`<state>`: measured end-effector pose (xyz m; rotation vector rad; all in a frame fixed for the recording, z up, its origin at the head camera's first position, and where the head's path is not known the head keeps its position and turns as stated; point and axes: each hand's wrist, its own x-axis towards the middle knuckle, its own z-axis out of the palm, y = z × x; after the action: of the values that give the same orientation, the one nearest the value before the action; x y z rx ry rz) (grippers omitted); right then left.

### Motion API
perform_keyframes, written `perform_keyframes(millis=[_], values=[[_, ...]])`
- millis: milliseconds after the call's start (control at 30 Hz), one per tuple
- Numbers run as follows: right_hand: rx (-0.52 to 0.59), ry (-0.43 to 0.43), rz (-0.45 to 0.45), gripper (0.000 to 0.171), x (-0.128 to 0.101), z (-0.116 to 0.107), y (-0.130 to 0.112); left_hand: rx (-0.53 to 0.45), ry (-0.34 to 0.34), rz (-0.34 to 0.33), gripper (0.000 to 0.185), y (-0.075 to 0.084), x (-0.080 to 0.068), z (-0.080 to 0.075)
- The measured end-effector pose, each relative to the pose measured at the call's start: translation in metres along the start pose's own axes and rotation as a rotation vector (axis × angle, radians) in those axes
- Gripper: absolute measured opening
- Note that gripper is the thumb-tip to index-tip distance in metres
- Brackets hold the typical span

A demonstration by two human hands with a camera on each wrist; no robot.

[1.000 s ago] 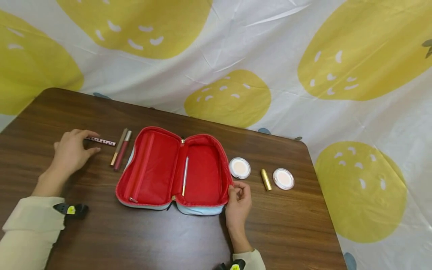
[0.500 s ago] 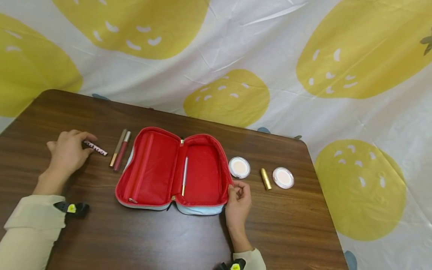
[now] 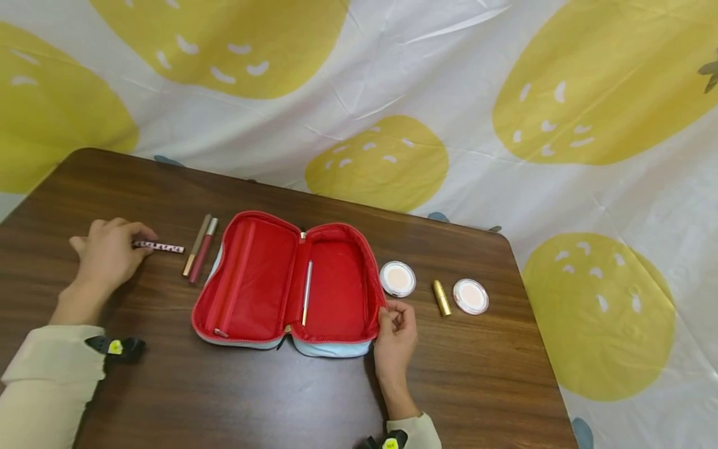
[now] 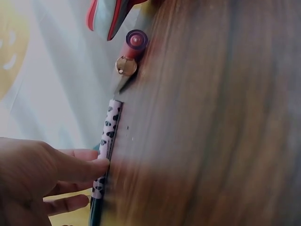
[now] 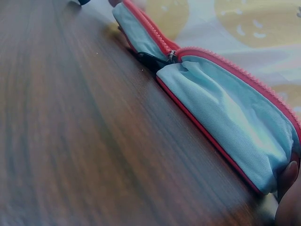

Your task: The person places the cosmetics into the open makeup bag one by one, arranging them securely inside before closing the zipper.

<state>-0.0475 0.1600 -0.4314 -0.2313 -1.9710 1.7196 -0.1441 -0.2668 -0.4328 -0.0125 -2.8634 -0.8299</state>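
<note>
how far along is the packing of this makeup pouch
Early on. Done: the red pouch lies open with one silver pen inside. In hand: the left hand pinches the spotted pencil on the table; the right hand grips the pouch's edge. Left outside: two lip glosses, two compacts and the gold lipstick.

Cream sleeves [image 3: 50, 368], black wrist straps [image 3: 120, 347]
</note>
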Motion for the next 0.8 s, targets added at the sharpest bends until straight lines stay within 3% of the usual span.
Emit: perform_keyframes(millis=[233,467,800], values=[[-0.012,-0.001,0.004,0.014,0.000,0.000,0.000,-0.046,-0.042,-0.020,0.019,-0.013,-0.001,-0.005],[0.002,-0.003,0.001,0.014,0.000,0.001,0.001,-0.130,-0.086,-0.091,0.025,-0.027,-0.008,-0.009],[-0.005,0.000,-0.003,0.014,0.000,0.000,0.003,-0.152,-0.060,-0.106,0.027,-0.031,-0.013,-0.007]])
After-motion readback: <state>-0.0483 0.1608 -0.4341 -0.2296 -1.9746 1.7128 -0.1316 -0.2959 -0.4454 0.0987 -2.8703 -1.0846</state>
